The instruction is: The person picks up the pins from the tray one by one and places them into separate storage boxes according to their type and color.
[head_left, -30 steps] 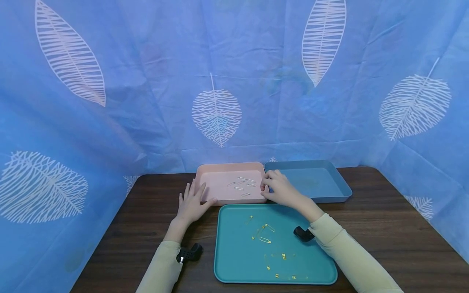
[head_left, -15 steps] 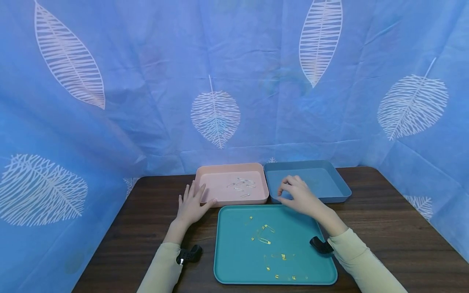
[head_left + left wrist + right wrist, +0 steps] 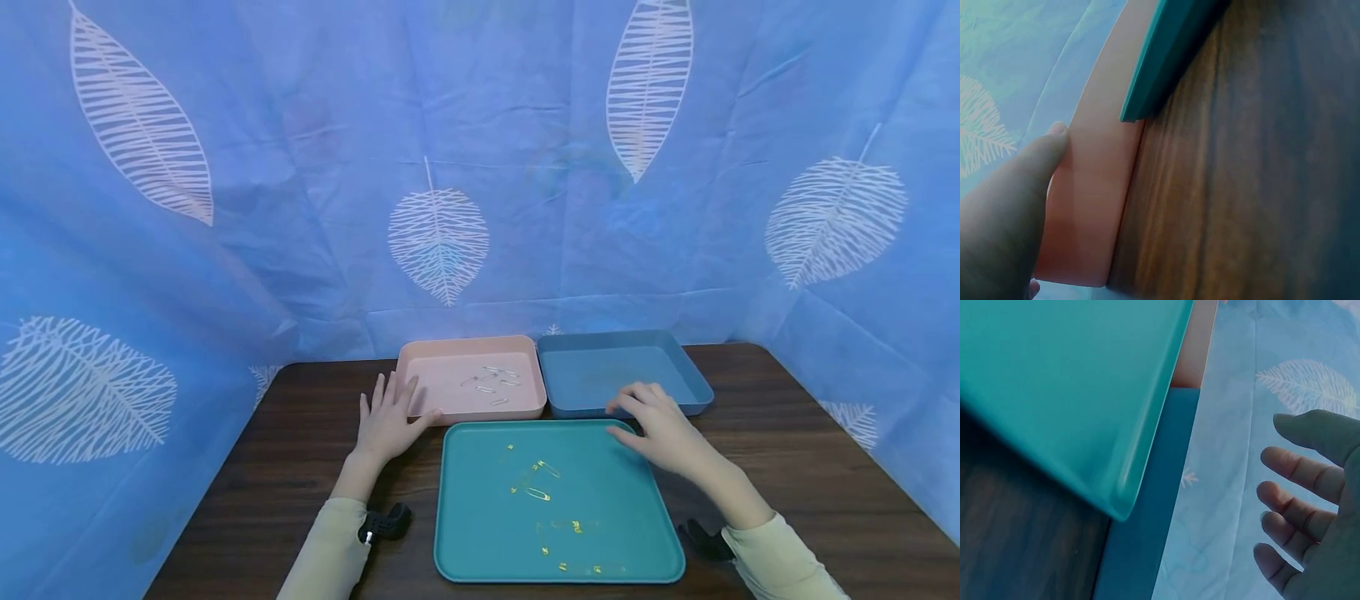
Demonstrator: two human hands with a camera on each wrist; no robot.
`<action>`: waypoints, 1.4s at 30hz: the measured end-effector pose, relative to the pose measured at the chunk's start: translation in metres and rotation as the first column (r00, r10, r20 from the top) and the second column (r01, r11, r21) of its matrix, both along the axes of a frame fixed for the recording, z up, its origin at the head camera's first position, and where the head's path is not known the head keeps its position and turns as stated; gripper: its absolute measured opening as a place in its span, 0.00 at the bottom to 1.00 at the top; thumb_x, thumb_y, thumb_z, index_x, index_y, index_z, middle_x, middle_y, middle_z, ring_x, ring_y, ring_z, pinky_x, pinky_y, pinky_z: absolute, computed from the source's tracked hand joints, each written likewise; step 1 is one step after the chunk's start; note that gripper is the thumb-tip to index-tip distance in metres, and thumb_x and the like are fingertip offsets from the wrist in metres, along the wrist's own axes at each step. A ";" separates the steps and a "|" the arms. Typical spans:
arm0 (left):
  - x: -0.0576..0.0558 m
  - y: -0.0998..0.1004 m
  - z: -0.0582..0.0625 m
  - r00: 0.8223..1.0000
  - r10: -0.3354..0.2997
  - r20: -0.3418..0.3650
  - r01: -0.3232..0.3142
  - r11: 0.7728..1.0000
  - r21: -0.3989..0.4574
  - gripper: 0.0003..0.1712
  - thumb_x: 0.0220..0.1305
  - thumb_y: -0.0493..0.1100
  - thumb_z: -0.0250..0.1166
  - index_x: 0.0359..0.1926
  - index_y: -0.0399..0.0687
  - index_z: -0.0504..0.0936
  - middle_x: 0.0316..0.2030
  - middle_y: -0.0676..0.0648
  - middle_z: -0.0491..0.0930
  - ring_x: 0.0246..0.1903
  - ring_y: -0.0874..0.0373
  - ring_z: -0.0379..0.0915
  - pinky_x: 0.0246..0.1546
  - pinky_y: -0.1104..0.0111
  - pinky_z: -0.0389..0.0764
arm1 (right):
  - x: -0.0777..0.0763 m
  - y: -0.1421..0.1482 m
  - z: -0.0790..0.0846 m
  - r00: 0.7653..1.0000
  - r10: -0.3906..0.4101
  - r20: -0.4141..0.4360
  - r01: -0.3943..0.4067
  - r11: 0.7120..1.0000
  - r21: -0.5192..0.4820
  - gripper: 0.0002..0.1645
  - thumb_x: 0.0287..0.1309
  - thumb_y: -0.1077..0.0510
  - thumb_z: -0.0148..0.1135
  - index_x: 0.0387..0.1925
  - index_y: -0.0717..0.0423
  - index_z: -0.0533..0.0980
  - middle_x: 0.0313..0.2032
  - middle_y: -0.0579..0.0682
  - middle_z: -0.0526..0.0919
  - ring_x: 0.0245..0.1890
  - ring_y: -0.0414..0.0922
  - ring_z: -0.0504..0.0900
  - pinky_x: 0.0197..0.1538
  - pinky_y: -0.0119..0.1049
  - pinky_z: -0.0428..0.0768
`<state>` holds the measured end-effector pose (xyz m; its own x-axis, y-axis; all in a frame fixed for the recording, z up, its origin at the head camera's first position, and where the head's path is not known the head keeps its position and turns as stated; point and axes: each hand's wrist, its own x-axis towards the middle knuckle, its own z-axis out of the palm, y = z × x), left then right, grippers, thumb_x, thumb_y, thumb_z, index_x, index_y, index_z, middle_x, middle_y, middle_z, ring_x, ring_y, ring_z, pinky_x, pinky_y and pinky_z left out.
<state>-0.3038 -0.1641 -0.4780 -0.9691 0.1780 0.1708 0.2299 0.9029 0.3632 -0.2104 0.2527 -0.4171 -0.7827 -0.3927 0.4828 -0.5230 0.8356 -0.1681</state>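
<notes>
My left hand [image 3: 386, 429] rests at the front left corner of the pink tray [image 3: 442, 379], fingers spread and thumb along the front wall. In the left wrist view the thumb [image 3: 1041, 165] lies at that tray's rim. Several slim silver wire pins [image 3: 499, 402] lie in the pink tray, mostly right of its middle. My right hand [image 3: 660, 429] hovers over the back right corner of the teal tray [image 3: 480, 533], in front of the blue tray [image 3: 592, 371]. Nothing shows between its loosely bent, parted fingers [image 3: 1300, 465]. Several gold safety pins [image 3: 537, 493] are scattered on the teal tray.
The pink and blue trays stand side by side at the back of the dark wooden table [image 3: 300, 500], with the teal tray close in front. Behind them hangs a blue cloth [image 3: 517, 250] with white leaf prints. Each wrist wears a black camera [image 3: 386, 522].
My right hand has moved from the pink tray's right edge, across the blue tray's front, to the right and nearer me, its fingers parting. The left hand stays at the pink tray.
</notes>
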 end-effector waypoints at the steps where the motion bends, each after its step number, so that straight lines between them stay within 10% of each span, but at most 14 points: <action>1: 0.000 0.000 0.001 1.000 0.000 -0.009 0.000 1.000 -0.008 0.51 0.59 0.77 0.52 0.77 0.61 0.51 0.78 0.41 0.41 0.77 0.40 0.28 0.69 0.33 0.36 | 0.003 0.001 0.000 1.000 -0.005 -0.001 0.005 1.000 0.007 0.14 0.48 0.57 0.75 0.38 0.48 0.80 0.42 0.50 0.79 0.42 0.50 0.72 0.41 0.47 0.70; 12: 0.013 0.018 0.010 0.977 -0.101 -0.186 0.089 0.993 -0.072 0.49 0.58 0.75 0.56 0.74 0.59 0.60 0.76 0.42 0.51 0.77 0.42 0.35 0.70 0.35 0.39 | 0.036 0.009 0.000 0.980 -0.079 0.184 0.052 0.988 0.148 0.36 0.54 0.46 0.70 0.60 0.61 0.74 0.59 0.64 0.75 0.60 0.63 0.73 0.53 0.64 0.74; 19: 0.031 0.028 0.018 0.954 -0.194 -0.227 0.166 0.977 -0.135 0.46 0.59 0.75 0.55 0.73 0.60 0.61 0.75 0.43 0.55 0.77 0.43 0.37 0.71 0.37 0.39 | 0.051 0.010 -0.006 0.862 -0.119 0.492 0.041 0.985 0.166 0.45 0.58 0.40 0.63 0.66 0.67 0.67 0.67 0.72 0.65 0.66 0.70 0.64 0.55 0.71 0.67; 26: 0.043 0.037 0.020 0.926 -0.272 -0.262 0.233 0.958 -0.169 0.47 0.59 0.76 0.54 0.73 0.60 0.62 0.76 0.45 0.54 0.77 0.43 0.39 0.71 0.37 0.42 | 0.054 0.015 -0.012 0.778 -0.130 0.614 0.047 0.988 0.148 0.48 0.58 0.38 0.63 0.66 0.70 0.64 0.66 0.75 0.63 0.68 0.71 0.61 0.57 0.74 0.63; 42: 0.062 0.066 0.015 0.888 -0.426 -0.174 0.376 0.890 -0.258 0.47 0.59 0.79 0.49 0.73 0.63 0.61 0.76 0.47 0.54 0.78 0.46 0.37 0.71 0.39 0.45 | 0.056 0.016 -0.012 0.764 -0.062 0.642 -0.006 0.995 0.102 0.56 0.55 0.33 0.62 0.69 0.71 0.60 0.69 0.75 0.56 0.70 0.73 0.54 0.58 0.76 0.57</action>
<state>-0.2420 -0.0977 -0.4627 -0.7480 0.5993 0.2851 0.6402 0.7649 0.0719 -0.1540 0.2685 -0.4288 -0.9071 -0.3822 -0.1763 -0.2961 0.8772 -0.3780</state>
